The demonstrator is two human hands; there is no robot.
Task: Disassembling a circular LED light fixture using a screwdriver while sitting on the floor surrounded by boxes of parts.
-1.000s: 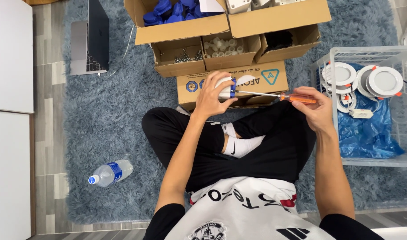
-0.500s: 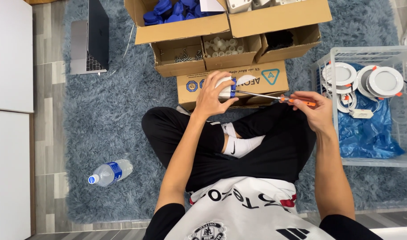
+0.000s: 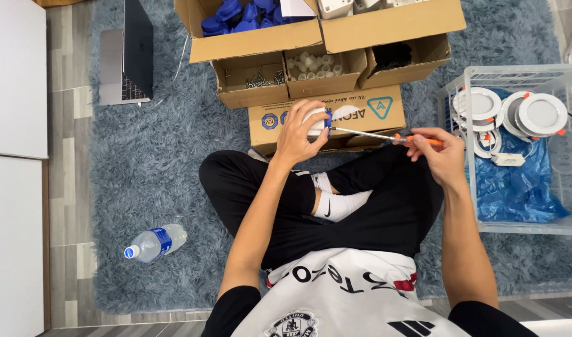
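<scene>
your left hand (image 3: 296, 134) wraps the white lamp housing (image 3: 315, 121) above the flat box (image 3: 361, 106), right hand (image 3: 437, 153) fingers pinch the orange screwdriver (image 3: 386, 136). keep the shaft lined up with the blue clip (image 3: 327, 118), press in straight, brace your wrists.

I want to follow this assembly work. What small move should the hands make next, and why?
Probably turn the screwdriver with the right hand. Its tip already meets the blue clip on the white lamp part, which the left hand grips steady, so pressing in and twisting seems the natural next step.
</scene>
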